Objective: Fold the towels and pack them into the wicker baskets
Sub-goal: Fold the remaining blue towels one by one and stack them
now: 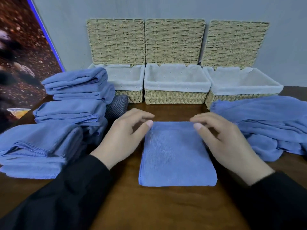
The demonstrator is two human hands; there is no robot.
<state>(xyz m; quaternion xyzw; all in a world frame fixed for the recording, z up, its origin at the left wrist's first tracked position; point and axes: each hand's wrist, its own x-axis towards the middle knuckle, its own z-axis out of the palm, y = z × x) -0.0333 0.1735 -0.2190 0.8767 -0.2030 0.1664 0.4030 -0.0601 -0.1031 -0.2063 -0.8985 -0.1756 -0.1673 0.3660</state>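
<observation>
Head view, straight down on the fold: blue towel flat on the table, dead centre, already doubled into a neat upright rectangle. Left hand at the far left corner, right hand at the far right corner, thumbs on the top edge, fingers loosely curved over it; a true pinch or just a touch, cannot tell from here. Folding step, then, one more fold looking likely. Next move by the look of it: a firm pinch on both far corners, a pull toward the near edge, corners matched. Folded stacks piled left, loose heap waiting right. Three lined baskets behind, lids up, no towels seen inside, packing not yet begun.
</observation>
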